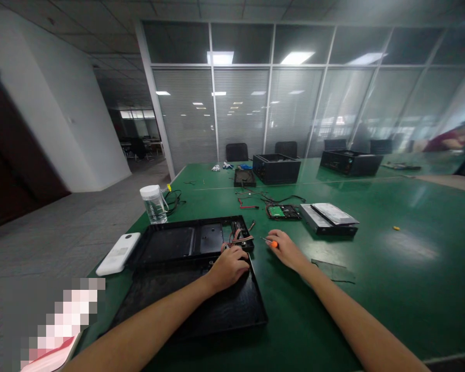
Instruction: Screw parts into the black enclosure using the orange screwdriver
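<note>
Table (383,305) bears an open case (166,244) at 7 o'clock in view; left hand (229,267) rests toward its 3 o'clock side, pinch indeterminable; right hand (284,249), beyond that edge, pinches a screwdriver (274,244), tip toward 10 o'clock.

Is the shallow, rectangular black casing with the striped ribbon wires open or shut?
Open: no cover lies over the black casing; its inner floor and striped ribbon wires show beyond the left hand.
</note>
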`<state>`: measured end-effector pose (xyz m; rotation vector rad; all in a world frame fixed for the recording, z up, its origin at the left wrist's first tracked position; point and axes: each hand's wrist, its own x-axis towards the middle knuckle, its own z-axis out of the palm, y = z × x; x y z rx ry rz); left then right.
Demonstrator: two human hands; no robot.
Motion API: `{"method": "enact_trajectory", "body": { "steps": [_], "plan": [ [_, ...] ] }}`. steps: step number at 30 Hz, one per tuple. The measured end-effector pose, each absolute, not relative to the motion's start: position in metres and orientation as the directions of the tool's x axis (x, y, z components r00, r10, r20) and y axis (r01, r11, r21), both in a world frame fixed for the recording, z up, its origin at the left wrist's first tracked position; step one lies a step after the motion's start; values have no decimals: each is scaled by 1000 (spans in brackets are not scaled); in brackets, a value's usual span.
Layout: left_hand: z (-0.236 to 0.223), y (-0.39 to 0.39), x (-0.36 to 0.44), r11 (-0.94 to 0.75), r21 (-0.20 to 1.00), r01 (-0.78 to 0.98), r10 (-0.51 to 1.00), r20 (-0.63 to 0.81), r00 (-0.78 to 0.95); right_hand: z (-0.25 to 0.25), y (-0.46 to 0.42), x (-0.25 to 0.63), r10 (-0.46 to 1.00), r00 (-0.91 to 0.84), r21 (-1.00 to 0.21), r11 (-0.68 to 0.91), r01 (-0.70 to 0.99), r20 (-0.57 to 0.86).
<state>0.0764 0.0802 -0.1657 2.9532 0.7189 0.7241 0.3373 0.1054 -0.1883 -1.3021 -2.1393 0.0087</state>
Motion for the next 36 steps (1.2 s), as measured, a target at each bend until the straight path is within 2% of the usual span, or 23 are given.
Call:
{"method": "enact_trajectory", "body": {
  "steps": [6,12,18,22,25,29,33,36],
  "plan": [
    [-172,83,75,-903,215,371,427,529,733,-188,106,335,816,-297,-386,513,767,495],
    [-176,86,78,-889,192,416,451,525,722,-177,100,330,833,-216,-478,483,733,510],
    [-172,85,78,-900,195,390,432,516,739,-168,93,331,904,-111,-521,334,786,412],
    [-170,84,76,-908,213,360,417,521,744,-170,94,335,922,20,-603,236,762,386],
    [-171,85,75,-915,221,337,403,526,749,-168,98,339,919,95,-683,213,699,384],
    [-171,85,74,-916,226,333,402,511,759,-151,96,345,915,24,-808,343,479,403],
    [-171,83,73,-864,295,408,503,489,713,-137,89,346,932,-4,-905,354,238,363],
    [-172,82,74,-812,375,447,583,482,655,-137,82,341,926,69,-911,350,218,372]
  ]
}}
